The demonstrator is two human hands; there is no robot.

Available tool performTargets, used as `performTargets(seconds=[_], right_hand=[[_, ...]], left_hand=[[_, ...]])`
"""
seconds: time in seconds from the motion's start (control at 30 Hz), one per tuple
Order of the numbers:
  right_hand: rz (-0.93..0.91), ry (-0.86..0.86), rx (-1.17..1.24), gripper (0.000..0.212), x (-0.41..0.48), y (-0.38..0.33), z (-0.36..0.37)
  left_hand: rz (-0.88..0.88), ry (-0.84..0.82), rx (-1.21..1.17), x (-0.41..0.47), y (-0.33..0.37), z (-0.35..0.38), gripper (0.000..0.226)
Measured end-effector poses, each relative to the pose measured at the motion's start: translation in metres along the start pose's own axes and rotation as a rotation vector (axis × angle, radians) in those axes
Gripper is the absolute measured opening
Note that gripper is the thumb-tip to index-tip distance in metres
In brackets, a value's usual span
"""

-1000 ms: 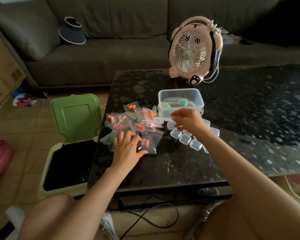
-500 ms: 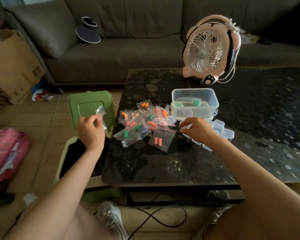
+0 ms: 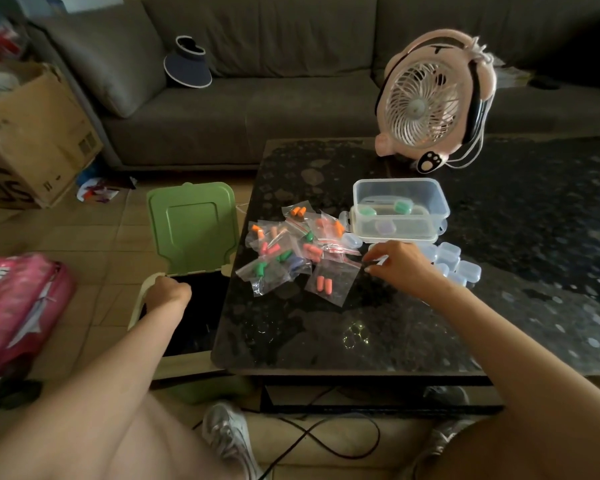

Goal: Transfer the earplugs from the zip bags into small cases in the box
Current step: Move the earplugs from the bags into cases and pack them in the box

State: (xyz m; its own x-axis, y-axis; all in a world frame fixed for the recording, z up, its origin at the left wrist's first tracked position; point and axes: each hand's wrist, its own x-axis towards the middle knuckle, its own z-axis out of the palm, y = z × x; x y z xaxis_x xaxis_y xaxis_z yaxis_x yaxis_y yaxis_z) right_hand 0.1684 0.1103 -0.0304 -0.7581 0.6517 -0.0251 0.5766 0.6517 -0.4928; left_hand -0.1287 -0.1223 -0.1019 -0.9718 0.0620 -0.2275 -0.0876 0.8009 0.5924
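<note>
The zip bags (image 3: 291,251) lie heaped on the dark bench (image 3: 326,334), each with orange, pink or green earplugs (image 3: 324,284) inside. At 1 o'clock from the heap stands the clear box (image 3: 440,206), open, with a few green and purple cases (image 3: 368,210) in it. A cluster of small clear cases (image 3: 458,265) sits at 3 o'clock from the bags, just below the box. The right grip (image 3: 400,268) hovers between bags and cluster, fingers curled, pinching what looks like a small case (image 3: 381,260). The left grip (image 3: 168,292) hangs at 9 o'clock off the bench, over the bin (image 3: 142,299) with its green lid (image 3: 193,226) raised; its fingers curl downward and I cannot tell whether they grasp anything. A pink fan (image 3: 426,102) stands at 12 o'clock from the box
</note>
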Motion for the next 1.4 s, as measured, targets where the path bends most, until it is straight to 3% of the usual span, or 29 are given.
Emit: performTargets(seconds=[0.17, 0.33, 0.5, 0.73, 0.87, 1.0, 1.07, 1.13, 1.27, 1.4], right_hand=[[-0.011, 0.0, -0.033, 0.029, 0.0, -0.012, 0.015], [0.074, 0.015, -0.047, 0.035, 0.009, -0.022, 0.031], [0.121, 0.006, -0.138, 0.043, 0.015, -0.023, 0.035], [0.167, -0.056, -0.056, 0.024, 0.009, -0.026, 0.033], [0.126, -0.059, 0.018, 0.019, 0.004, -0.03, 0.02], [0.088, -0.121, 0.293, 0.011, -0.005, -0.034, 0.008], [0.034, -0.111, 0.336, 0.018, -0.01, -0.035, 0.007], [-0.009, -0.09, 0.374, 0.023, -0.012, -0.033, 0.009], [-0.044, -0.08, 0.404, 0.041, -0.013, -0.026, 0.008], [-0.015, -0.094, 0.452, 0.037, -0.014, -0.022, -0.001]], left_hand=[[0.301, 0.078, -0.045, -0.044, 0.045, 0.001, 0.021], [0.55, 0.0, -0.115, -0.095, 0.069, 0.015, 0.007], [0.683, -0.126, -0.124, -0.135, 0.075, 0.028, 0.003], [0.787, -0.281, -0.097, -0.159, 0.074, 0.038, 0.005], [0.883, -0.311, -0.148, -0.162, 0.072, 0.042, 0.019], [0.814, -0.395, -0.219, -0.167, 0.079, 0.043, 0.049], [0.654, -0.619, -0.333, -0.174, 0.085, 0.041, 0.043], [0.545, -0.739, -0.429, -0.178, 0.089, 0.041, 0.03], [0.563, -0.716, -0.463, -0.184, 0.091, 0.042, 0.019], [0.576, -0.729, -0.509, -0.19, 0.095, 0.04, 0.018]])
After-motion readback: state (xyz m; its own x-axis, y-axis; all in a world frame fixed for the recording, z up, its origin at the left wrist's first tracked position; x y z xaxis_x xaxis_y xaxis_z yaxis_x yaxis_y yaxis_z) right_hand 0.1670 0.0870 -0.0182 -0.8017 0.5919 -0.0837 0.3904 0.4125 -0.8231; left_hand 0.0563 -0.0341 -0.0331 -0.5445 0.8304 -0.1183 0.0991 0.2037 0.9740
